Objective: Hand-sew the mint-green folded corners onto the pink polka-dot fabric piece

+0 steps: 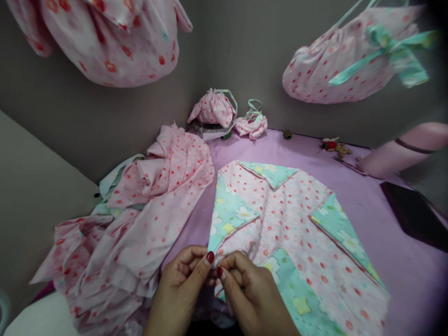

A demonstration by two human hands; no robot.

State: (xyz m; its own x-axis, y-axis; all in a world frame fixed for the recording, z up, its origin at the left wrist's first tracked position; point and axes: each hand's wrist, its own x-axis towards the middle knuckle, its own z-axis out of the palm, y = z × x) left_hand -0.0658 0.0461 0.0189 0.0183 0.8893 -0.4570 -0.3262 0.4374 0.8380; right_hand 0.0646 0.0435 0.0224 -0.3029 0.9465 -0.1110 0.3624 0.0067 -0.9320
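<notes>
And we're up on the person's head, looking forward and steeply down, with the left hand (180, 291) and right hand (254, 296) close in at the bottom of the frame, the flowered cloth (301, 238) just beyond, and the lilac tabletop (371, 191) running back to the grey wall corner (196, 79).

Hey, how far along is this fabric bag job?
Looks done: two small gathered bags by the wall and a hanging bag with a mint bow. In hand: the left hand and right hand pinch the near edge of the pink cloth with mint corners. Left: that cloth lies open and flat, and the crumpled pink fabric beside it looks ungathered, though I can't be sure.
</notes>
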